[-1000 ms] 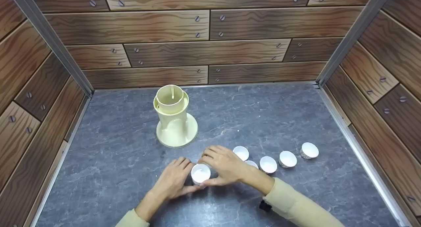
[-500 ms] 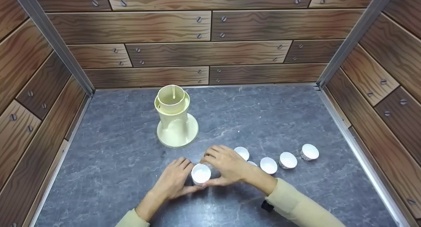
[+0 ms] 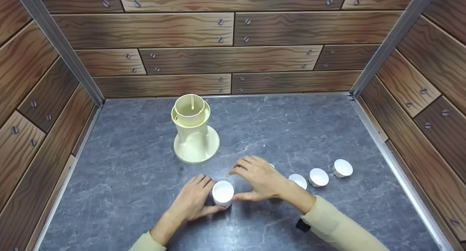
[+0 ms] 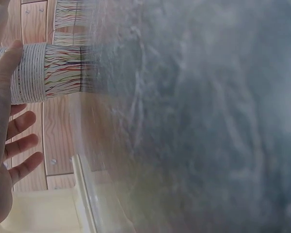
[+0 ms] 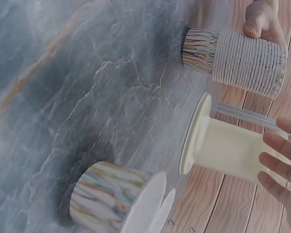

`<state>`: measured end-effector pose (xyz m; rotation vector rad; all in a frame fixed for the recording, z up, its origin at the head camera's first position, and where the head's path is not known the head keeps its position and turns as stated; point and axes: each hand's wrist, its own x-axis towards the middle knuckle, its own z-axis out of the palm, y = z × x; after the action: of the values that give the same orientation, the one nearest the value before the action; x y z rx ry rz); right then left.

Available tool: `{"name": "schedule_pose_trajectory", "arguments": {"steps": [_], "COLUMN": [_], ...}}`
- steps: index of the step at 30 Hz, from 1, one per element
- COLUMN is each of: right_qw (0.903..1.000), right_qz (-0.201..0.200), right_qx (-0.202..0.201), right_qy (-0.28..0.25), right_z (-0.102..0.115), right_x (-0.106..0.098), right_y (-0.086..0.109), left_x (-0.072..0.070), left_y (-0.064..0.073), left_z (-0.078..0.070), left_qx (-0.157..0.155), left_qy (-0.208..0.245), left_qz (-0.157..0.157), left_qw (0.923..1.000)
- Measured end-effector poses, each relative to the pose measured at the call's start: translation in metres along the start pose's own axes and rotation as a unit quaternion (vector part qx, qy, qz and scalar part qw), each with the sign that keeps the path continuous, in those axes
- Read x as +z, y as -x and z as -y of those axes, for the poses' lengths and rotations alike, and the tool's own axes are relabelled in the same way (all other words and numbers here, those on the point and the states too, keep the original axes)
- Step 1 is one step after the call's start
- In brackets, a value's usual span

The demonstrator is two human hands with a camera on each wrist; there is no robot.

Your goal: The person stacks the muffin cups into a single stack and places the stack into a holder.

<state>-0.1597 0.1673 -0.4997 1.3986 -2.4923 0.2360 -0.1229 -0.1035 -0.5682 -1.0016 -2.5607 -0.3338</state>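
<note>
My left hand (image 3: 192,197) holds an upright stack of nested paper cups (image 3: 222,193), thumb along the near side and fingers behind. In the right wrist view the stack (image 5: 247,63) shows many closely nested white rims above one body patterned with coloured streaks. My right hand (image 3: 259,180) is just right of the stack, its fingers spread and loosely bent with nothing between them. Single paper cups stand to its right: one cup (image 3: 297,180) partly behind the wrist, another (image 3: 319,177) and a farther one (image 3: 342,167). The right hand covers most of another cup (image 3: 272,165).
A cream tubular holder (image 3: 196,143) with a round base and an inner sleeve at its top stands behind the hands, left of centre. Wood-print walls (image 3: 233,58) with metal edging enclose the dark marbled tabletop (image 3: 120,171) on three sides.
My right hand has let go of the cup stack and moved right, its fingers opening and covering more of the single cups. My left hand stays on the stack.
</note>
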Motion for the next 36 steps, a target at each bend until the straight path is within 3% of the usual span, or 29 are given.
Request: {"name": "schedule_pose_trajectory", "arguments": {"steps": [22,36], "right_qw": [0.9991,0.9982], "right_qz": [-0.026,0.008], "right_qx": [0.007,0.052], "right_qy": [0.031,0.029], "right_z": [-0.027,-0.047], "right_x": [-0.014,-0.015], "right_y": [0.027,0.045], "left_x": [-0.002,-0.002], "left_y": [-0.001,0.0], "left_z": [-0.001,-0.001], "left_qx": [-0.001,-0.008], "left_qy": [-0.006,0.014], "left_qz": [0.014,0.022], "left_qw": [0.9999,0.9996]}}
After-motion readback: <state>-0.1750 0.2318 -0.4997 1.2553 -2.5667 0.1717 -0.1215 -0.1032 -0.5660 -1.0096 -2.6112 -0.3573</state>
